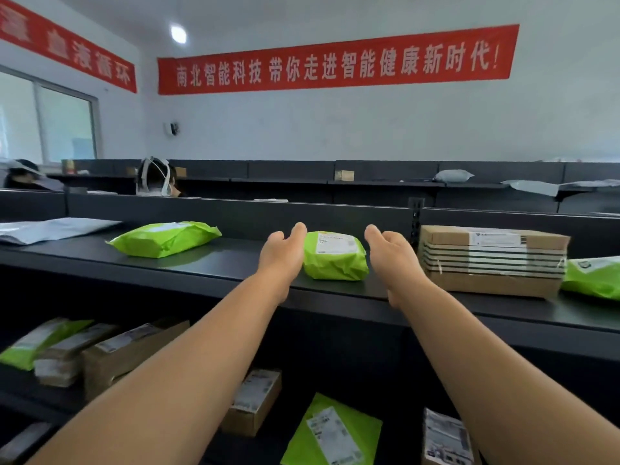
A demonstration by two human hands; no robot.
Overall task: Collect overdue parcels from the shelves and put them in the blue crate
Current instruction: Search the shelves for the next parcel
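Both hands, left hand (281,253) and right hand (392,255), are spread wide and holding nothing, flanking the small green parcel (333,256) on the top shelf (214,263), so I should close evenly on its sides, lifting level to avoid slipping.

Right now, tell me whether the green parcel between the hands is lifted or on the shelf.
On the shelf: the parcel lies flat, hands flanking.
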